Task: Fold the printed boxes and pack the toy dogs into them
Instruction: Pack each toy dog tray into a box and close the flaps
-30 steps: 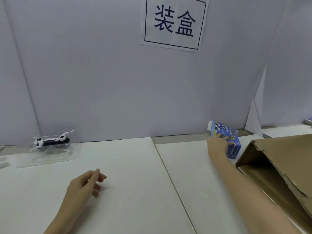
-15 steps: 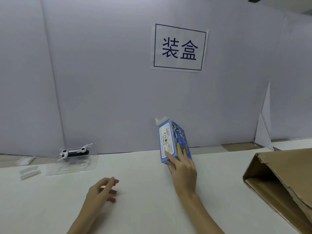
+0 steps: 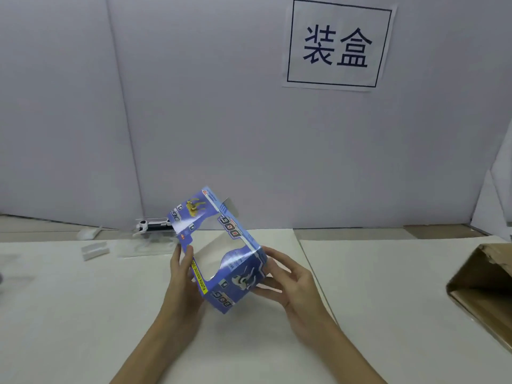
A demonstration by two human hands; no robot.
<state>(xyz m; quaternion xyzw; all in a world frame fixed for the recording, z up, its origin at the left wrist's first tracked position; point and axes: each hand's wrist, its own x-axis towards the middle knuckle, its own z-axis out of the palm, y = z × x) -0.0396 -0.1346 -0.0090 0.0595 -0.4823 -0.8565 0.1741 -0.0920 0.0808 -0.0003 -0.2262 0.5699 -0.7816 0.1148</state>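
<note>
A blue printed box point(image 3: 235, 284) with a clear window hangs tilted above the middle of the white table point(image 3: 83, 314), opened out into a tube. My left hand point(image 3: 184, 275) grips its left edge. On the right, my right hand point(image 3: 293, 284) holds its lower right side with the fingers spread over the panel. A white and black toy dog point(image 3: 151, 225) lies in a clear plastic tray point(image 3: 144, 246) at the back left, partly hidden behind the box.
A brown cardboard carton point(image 3: 482, 289) lies open at the right edge. Small white plastic pieces point(image 3: 94, 249) rest at the back left. A white partition wall point(image 3: 194, 120) with a printed sign point(image 3: 336, 44) closes the back.
My right hand carried the box from the right side to the middle. My left hand rose from the table and took its left edge. The box now shows its window side.
</note>
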